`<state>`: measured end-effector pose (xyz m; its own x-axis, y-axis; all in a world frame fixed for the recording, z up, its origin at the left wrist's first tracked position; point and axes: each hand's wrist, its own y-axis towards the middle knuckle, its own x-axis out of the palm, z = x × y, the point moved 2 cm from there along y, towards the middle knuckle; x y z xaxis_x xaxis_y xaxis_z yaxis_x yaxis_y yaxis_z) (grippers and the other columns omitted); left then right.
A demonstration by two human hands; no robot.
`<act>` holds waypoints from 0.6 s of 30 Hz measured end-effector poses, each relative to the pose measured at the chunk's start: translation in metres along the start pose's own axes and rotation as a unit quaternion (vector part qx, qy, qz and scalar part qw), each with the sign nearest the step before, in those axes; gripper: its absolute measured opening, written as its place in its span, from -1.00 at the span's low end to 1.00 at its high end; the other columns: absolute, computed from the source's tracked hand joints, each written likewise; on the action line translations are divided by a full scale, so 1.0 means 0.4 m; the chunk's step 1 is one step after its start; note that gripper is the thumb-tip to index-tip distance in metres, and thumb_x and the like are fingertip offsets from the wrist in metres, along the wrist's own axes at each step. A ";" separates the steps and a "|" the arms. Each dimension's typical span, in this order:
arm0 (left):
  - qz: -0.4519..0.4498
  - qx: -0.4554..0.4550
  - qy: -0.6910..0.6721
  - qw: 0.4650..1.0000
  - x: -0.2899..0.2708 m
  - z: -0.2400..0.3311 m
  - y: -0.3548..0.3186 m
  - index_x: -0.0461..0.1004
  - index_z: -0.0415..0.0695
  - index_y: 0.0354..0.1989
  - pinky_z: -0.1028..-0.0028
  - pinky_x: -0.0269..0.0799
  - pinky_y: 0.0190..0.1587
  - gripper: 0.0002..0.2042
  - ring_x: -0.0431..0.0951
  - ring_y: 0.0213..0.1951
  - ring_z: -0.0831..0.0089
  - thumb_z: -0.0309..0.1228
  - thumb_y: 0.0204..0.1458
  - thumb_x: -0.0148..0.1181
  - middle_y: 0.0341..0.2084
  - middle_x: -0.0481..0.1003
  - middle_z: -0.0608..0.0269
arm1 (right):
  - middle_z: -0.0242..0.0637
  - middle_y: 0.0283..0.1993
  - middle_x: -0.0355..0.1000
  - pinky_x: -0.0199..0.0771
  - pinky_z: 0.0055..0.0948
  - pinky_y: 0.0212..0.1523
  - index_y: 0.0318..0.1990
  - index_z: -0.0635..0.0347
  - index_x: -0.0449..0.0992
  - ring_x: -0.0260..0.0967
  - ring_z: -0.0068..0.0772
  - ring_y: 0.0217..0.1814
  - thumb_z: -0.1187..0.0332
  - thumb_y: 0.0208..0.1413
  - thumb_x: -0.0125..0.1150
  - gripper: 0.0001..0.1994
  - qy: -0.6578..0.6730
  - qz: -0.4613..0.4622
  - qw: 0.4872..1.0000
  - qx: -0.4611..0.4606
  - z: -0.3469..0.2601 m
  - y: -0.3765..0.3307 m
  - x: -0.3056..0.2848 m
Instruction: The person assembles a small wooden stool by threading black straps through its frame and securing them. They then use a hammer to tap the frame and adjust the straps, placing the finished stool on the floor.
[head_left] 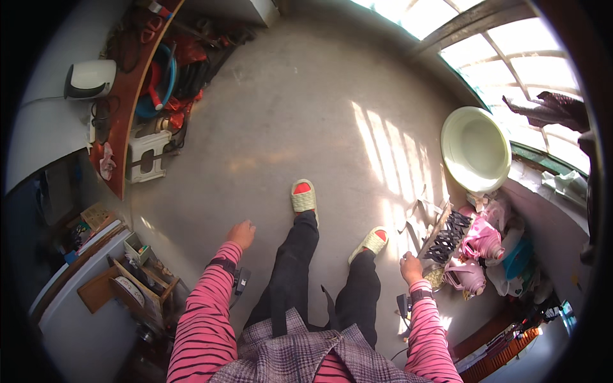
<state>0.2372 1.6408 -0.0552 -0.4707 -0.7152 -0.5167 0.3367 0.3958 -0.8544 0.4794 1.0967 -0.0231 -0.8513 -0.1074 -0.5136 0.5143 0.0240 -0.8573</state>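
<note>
My left hand (241, 234) hangs over the grey floor, left of my legs. Its fingers are loosely curled, with nothing seen in them. Out to the right, my right hand (410, 267) is closed with bent fingers, and no object shows in it. The nearest things to that hand are a rack with black crisscross straps (448, 236) and a pink thermos jug (465, 276); a gap between hand and rack cannot be judged exactly. Striped pink sleeves cover both arms, with a dark band and a small black device at each wrist. Pale green slippers (304, 196) are on my feet, one ahead of the other.
A large pale green basin (476, 150) leans below the window at right. Another pink jug (483, 241) stands among plastic bags. At left are a red-brown tabletop (126, 121), a white stool (148, 156) and a wooden drawer box (137, 290). Sunlight stripes the floor (274, 108).
</note>
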 end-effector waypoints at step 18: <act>0.131 0.044 -0.021 0.990 -0.680 0.055 0.563 0.37 -0.20 0.14 0.07 0.40 0.13 -0.58 0.47 0.09 -0.09 -0.24 0.17 0.09 0.06 0.46 -0.13 | 0.09 -0.28 0.54 0.48 0.00 -0.13 -0.19 0.24 0.47 0.50 0.19 -0.18 0.30 0.22 0.07 -0.82 0.069 0.084 0.981 -0.159 -0.597 0.279 -0.248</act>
<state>0.4591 1.9115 -0.1059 -0.3253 -0.6185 -0.7153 0.5128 0.5201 -0.6830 0.5964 1.3475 -0.0762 -0.7747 0.0595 -0.6295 0.6085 0.3412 -0.7165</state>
